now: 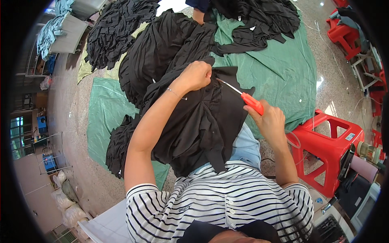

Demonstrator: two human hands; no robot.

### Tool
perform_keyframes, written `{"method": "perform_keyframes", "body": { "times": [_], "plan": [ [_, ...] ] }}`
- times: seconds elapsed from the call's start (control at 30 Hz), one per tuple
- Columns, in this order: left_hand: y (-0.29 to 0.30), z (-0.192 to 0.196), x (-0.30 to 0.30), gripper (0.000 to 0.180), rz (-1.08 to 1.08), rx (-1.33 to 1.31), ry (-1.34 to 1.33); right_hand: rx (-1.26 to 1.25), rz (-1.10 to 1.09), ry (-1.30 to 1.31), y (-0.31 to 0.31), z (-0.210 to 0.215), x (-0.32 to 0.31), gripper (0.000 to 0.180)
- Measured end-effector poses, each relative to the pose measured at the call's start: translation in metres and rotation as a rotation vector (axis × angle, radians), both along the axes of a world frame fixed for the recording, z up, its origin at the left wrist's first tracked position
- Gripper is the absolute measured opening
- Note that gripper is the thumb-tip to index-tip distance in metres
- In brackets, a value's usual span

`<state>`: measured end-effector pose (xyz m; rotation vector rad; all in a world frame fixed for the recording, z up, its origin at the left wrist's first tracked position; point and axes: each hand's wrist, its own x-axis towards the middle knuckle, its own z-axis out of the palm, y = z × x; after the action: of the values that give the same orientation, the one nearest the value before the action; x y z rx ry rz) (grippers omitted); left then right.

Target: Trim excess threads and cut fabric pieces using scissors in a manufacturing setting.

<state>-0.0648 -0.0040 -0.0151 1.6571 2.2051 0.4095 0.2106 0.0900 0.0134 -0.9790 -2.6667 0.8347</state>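
We see the black cloth (pixel 184 125) draped over the lap, spreading up and away from the body toward a heap of dark fabric (pixel 158 50); our left hand (pixel 196 76) sits at its upper part, the fingers curled in tight and, as we judge it, pinching a fold, though the fingertips are hidden from us; our right hand (pixel 270 120) wraps round the handle of a red-handled tool (pixel 252 103), the thumb pressed along it.

The relation that matters most to us is between the metal tip and the left fist; the tool's long axis slants from the right hand up and leftward, so the tip lies just beside the left fingers, on their right; the cloth under the tip is therefore nearer the left hand, while the right hand stands back at the handle end, well apart from its partner; we cannot tell whether the tip touches the fabric or hangs over it.

A flat panel of the cloth reaches out to the right beneath the shaft; beyond it we see a green sheet (pixel 279 81) on the floor, and a red stool (pixel 320 162) stands to the right of the right forearm.
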Motion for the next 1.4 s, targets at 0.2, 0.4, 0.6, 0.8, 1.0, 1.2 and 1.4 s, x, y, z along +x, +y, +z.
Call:
{"method": "perform_keyframes", "body": {
  "times": [0.2, 0.4, 0.6, 0.8, 1.0, 1.2, 1.4],
  "plan": [
    [-0.019, 0.018, 0.016, 0.011, 0.034, 0.303, -0.19, -0.016, -0.082, 0.101, 0.003, 0.005, 0.008, 0.04],
    [-0.058, 0.068, 0.07, 0.02, -0.397, 0.005, -0.147, -0.129, -0.164, 0.069, -0.002, 0.01, 0.042, 0.035],
    [-0.016, 0.079, 0.045, 0.02, -0.323, -0.457, -0.288, -0.137, -0.046, 0.106, -0.024, 0.037, 0.062, 0.031],
    [0.017, 0.055, 0.019, 0.018, -0.122, -0.679, -0.483, 0.066, 0.111, 0.121, -0.042, 0.043, 0.066, 0.032],
    [0.011, 0.044, 0.018, 0.018, -0.068, -0.671, -0.538, 0.118, 0.117, 0.098, -0.044, 0.038, 0.062, 0.033],
    [-0.005, 0.03, 0.018, 0.026, -0.208, -0.473, -0.453, 0.051, 0.114, 0.069, -0.041, 0.042, 0.064, 0.032],
    [-0.017, 0.051, 0.053, 0.037, -0.352, -0.422, -0.321, 0.004, 0.068, 0.132, -0.036, 0.047, 0.09, 0.03]
  ]
}}
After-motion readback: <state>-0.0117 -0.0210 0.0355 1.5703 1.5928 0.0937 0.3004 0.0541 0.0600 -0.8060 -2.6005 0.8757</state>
